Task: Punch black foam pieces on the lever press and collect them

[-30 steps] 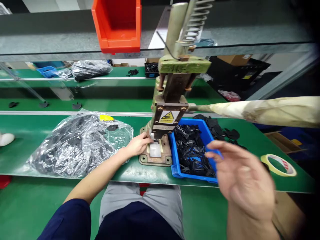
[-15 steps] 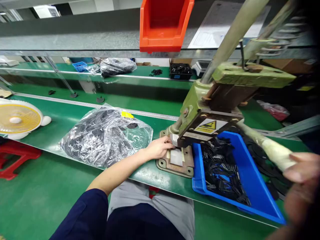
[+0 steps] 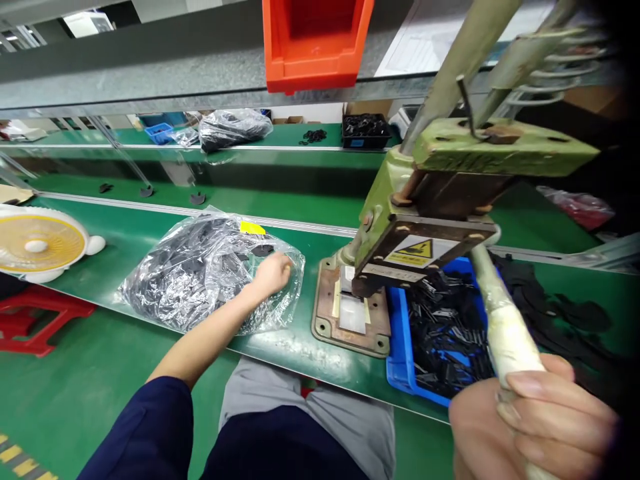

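Observation:
My right hand is wrapped round the pale, taped lever handle of a green hand press. Over the right part of a clear plastic bag full of dark flat pieces, my left hand is closed; what its fingers hold, if anything, is hidden. Close beyond that hand a dark piece shows at the bag. Left of the blue bin, the press base plate carries a small metal block under the press head.
Many small black parts fill a blue bin beside the press. Dark sheet pieces lie farther right. A yellow and white fan stands at the left, near a red stool. An orange bin hangs overhead.
My left hand has left the metal block and moved left, over the plastic bag. My right hand has brought the lever handle lower and nearer to me.

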`<state>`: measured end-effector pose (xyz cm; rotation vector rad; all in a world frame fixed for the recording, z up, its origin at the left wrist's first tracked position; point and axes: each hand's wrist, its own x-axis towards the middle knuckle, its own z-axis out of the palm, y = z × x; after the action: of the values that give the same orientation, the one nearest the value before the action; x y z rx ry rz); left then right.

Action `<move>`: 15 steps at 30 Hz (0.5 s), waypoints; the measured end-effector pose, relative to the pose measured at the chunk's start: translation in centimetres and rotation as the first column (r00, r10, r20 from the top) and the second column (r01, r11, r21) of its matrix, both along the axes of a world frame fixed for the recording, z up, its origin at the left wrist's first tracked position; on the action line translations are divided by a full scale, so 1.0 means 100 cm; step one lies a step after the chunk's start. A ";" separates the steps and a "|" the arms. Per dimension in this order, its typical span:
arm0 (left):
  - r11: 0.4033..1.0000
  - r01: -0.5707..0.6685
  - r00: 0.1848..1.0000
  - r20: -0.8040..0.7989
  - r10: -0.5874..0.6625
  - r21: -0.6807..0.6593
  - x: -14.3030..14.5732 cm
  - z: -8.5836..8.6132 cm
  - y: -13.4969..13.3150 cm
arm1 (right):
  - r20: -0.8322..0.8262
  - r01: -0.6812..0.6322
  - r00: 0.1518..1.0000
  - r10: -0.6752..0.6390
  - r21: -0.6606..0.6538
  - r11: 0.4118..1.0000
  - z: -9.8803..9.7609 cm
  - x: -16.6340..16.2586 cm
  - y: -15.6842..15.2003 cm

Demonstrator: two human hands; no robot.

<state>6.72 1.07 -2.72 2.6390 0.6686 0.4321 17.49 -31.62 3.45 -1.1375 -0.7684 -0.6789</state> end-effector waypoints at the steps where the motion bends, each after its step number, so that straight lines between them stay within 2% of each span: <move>1: 0.996 -0.078 0.995 -0.061 0.081 0.044 -0.003 0.000 0.013 | 0.054 0.020 0.998 -0.021 0.036 0.999 0.001 0.001 0.001; 3: 0.981 -0.143 0.977 -0.138 0.161 0.135 -0.005 0.001 0.036 | 0.133 0.016 0.991 -0.024 0.063 0.998 0.003 0.002 0.004; 6: 0.956 -0.183 0.950 -0.209 0.232 0.229 0.002 0.003 0.055 | 0.150 -0.020 0.989 0.017 0.016 1.000 0.011 0.001 0.005; 11: 0.901 -0.352 0.864 -0.283 0.417 0.254 0.021 0.005 0.067 | 0.180 -0.057 0.982 0.052 0.026 0.998 0.022 -0.004 0.002; 15: 0.912 -0.272 0.874 -0.318 0.367 0.307 0.022 0.010 0.069 | 0.216 -0.065 0.975 0.057 0.030 0.997 0.023 -0.004 0.003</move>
<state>8.93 8.00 -1.69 2.8877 1.2657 0.1055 17.13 -31.32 5.78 -1.0128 -0.9663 -0.7696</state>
